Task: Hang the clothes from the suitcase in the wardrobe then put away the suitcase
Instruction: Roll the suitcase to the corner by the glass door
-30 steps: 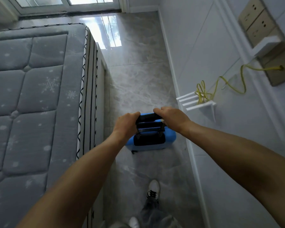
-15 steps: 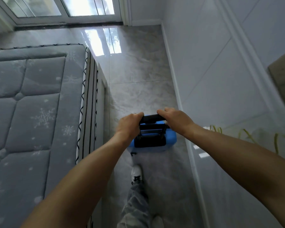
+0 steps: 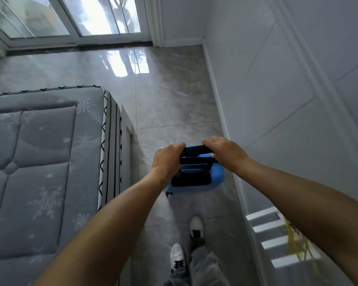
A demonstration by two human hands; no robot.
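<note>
Two grips, left hand [image 3: 167, 159] and right hand [image 3: 225, 153], wrap the crosswise handle [image 3: 194, 149] of the upright suitcase [image 3: 191, 180].

grey quilted mattress [image 3: 39, 162], marble floor tiles [image 3: 170, 100], glass doors [image 3: 99, 15], yellow cable [image 3: 293, 242]

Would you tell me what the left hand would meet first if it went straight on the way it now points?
The left hand grips the suitcase handle; beyond that, the line crosses bare floor, probably toward the wall, though depth is unclear.
</note>
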